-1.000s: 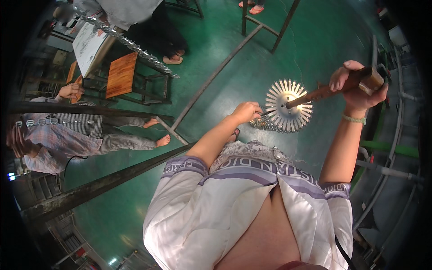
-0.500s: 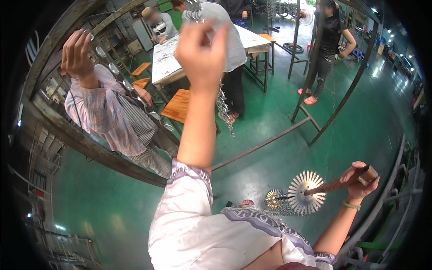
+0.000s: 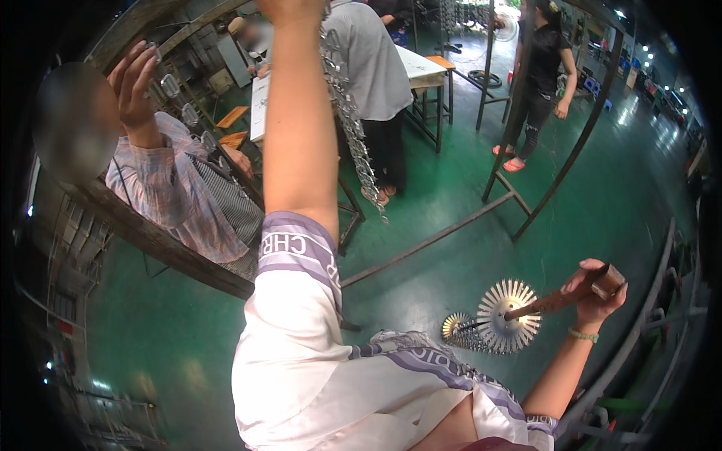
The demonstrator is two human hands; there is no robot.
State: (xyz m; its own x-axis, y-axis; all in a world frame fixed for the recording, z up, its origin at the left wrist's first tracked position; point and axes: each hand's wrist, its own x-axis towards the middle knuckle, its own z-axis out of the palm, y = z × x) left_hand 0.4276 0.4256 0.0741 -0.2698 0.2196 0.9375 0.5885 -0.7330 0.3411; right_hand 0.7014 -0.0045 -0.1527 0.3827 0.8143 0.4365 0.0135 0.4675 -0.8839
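Observation:
My left hand is raised at the top edge, and its fingers are cut off by the picture's rim. Beside that forearm hangs a long strand of shiny silver metal pieces. Low on the right, my right hand is closed around the end of a rusty brown square metal bar. The bar's other end meets the centre of a silver disc with radial slots. A smaller slotted disc is next to it, with a mass of small metal pieces below.
A metal frame spans the space before me. At its left a person in a plaid shirt raises a hand beside a hanging row of shiny parts. Others stand around a white table and farther right. Pipes run along the right.
My left hand has gone up and left, mostly out of the picture. My right hand stays on the bar. The person at the left has leaned into view, and the far-right person has lowered an arm.

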